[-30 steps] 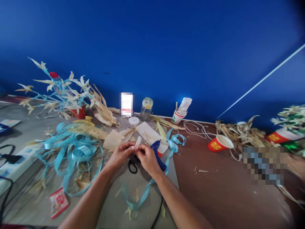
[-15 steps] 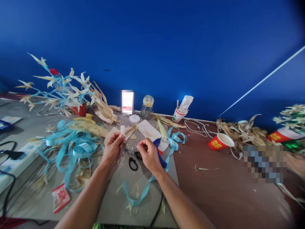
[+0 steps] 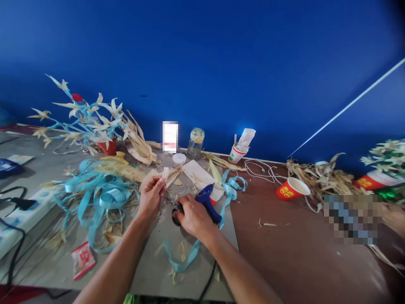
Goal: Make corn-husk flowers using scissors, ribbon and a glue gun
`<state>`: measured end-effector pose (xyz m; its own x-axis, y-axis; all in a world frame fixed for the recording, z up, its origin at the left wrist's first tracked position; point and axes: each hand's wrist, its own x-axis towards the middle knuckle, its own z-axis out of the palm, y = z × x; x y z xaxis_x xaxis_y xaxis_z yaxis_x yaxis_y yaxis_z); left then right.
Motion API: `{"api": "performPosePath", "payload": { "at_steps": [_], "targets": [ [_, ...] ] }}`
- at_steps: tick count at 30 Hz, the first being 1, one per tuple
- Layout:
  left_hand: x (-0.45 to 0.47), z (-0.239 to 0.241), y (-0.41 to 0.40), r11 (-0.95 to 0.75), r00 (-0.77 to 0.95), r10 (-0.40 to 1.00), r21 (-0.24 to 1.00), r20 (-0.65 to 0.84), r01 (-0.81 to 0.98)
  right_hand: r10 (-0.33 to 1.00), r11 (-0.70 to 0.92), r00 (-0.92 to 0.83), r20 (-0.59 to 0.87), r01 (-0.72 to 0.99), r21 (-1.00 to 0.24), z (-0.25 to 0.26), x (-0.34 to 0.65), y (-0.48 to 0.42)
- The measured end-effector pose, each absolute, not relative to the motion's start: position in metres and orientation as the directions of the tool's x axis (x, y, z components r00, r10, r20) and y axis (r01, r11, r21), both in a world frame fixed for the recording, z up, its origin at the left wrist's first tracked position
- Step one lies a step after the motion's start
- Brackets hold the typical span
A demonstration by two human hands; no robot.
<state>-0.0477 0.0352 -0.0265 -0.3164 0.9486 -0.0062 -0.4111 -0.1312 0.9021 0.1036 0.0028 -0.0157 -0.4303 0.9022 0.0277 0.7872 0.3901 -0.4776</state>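
Pinched between the thumb and fingers of my left hand is a small pale, translucent strip, pointing upward. My right hand has its fingers curled over the black handles of a pair of scissors lying on the grey board. The fingers cover part of the handles, and the blades point toward my left hand. Just beyond my right hand lies a blue glue gun. Light-blue ribbon curls across the board in front, among scraps of dry husk.
A pile of blue ribbon and a white power strip lie left, below husk flowers on blue stems. Toward the back stand a glass jar and a white cup. A red paper cup is right, near another person's hand.
My right hand has moved down and left from above the board onto the scissors' handles. My left hand still holds the pale strip, nearly in place.
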Motion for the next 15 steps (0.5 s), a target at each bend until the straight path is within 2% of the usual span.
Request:
{"api": "performPosePath", "payload": {
  "at_steps": [3, 5, 15],
  "targets": [
    [-0.0475, -0.028, 0.0356, -0.128, -0.297, 0.955, 0.899, -0.002, -0.419, 0.902, 0.396, -0.43, -0.034, 0.856, -0.332, -0.0077, 0.1014, -0.0038],
    [-0.047, -0.0278, 0.0356, -0.122, -0.287, 0.958, 0.896, -0.006, -0.427, 0.901, 0.4, -0.43, -0.05, 0.872, -0.283, -0.0042, 0.0998, -0.0057],
    [-0.0462, -0.0281, 0.0353, -0.111, -0.275, 0.961, 0.885, -0.02, -0.453, 0.902, 0.409, -0.43, -0.051, 0.884, -0.226, -0.0075, 0.1025, -0.005]
  ]
}}
